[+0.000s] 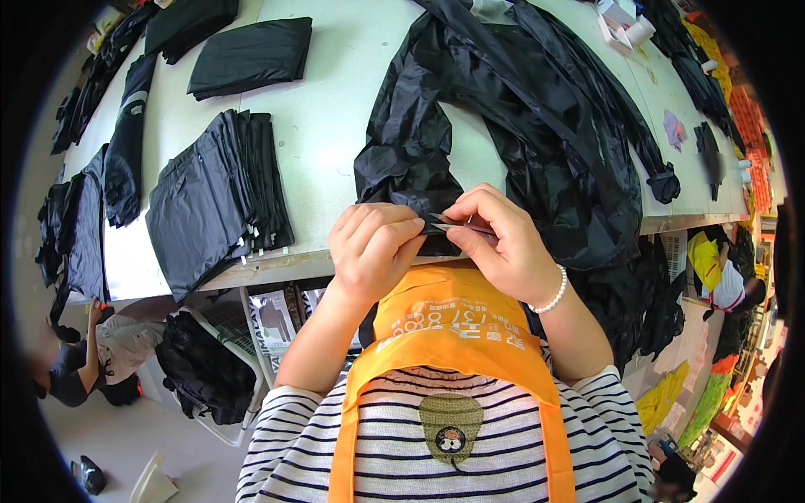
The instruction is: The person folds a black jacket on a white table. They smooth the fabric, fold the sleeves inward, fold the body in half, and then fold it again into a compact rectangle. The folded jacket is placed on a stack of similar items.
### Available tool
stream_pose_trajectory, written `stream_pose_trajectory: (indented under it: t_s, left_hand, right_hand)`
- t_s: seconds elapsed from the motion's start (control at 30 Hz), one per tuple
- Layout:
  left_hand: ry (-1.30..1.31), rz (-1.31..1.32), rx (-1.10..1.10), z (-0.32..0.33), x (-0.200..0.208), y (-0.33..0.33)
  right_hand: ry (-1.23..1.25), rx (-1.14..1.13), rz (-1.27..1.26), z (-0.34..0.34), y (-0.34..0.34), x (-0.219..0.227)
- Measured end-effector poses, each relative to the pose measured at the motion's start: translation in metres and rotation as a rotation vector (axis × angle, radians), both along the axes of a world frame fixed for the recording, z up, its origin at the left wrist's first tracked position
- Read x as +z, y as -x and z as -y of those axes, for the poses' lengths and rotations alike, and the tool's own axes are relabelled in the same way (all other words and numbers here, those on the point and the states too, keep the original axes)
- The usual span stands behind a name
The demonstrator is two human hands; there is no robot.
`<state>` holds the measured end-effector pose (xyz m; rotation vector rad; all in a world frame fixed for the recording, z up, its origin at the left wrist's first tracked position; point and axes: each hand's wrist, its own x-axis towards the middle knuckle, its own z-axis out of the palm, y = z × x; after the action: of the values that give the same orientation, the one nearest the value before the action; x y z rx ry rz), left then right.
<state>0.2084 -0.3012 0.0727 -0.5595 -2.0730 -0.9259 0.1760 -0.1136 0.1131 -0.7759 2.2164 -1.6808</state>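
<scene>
A shiny black garment (419, 126) lies in front of me, one of its narrow legs or sleeves drawn to the table edge. My left hand (369, 247) is closed, pinching the hem of that part between thumb and fingers. Closed around small metal thread snips (444, 224), my right hand (503, 243) sits right beside the left one. The two pointed tips of the snips are apart and reach toward the pinched hem; whether they touch it I cannot tell.
Folded black garments (222, 184) are stacked on the white table (327, 109) to the left, with another folded bundle (251, 57) behind. A crate of black clothing (205, 369) stands below at left. Another person (92, 352) is at the far left. Small boxes (616, 21) lie at back right.
</scene>
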Motion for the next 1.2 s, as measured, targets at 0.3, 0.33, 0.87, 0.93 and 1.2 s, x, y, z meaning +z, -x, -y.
stream_pose_trajectory:
  t_s: [0.3,0.33,0.87,0.93,1.2]
  left_hand:
    - [0.079,0.115,0.025,-0.006,-0.011,-0.010]
    - [0.121,0.198,0.045,-0.005,-0.014,-0.011]
    - [0.490,0.716,-0.129,-0.228,-0.072,0.030]
    - [0.408,0.765,-0.073,-0.257,-0.106,0.037]
    - [-0.315,0.704,0.441,-0.251,-0.087,0.035]
  right_hand:
    - [-0.041,-0.039,-0.028,-0.022,0.005,-0.014]
    - [-0.020,-0.080,0.014,-0.033,0.007,-0.018]
    - [-0.718,-1.097,-0.058,-0.474,0.053,-0.161]
    - [-0.658,-1.006,0.013,-0.487,0.055,-0.162]
    - [-0.305,-0.694,0.261,-0.525,0.077,-0.201]
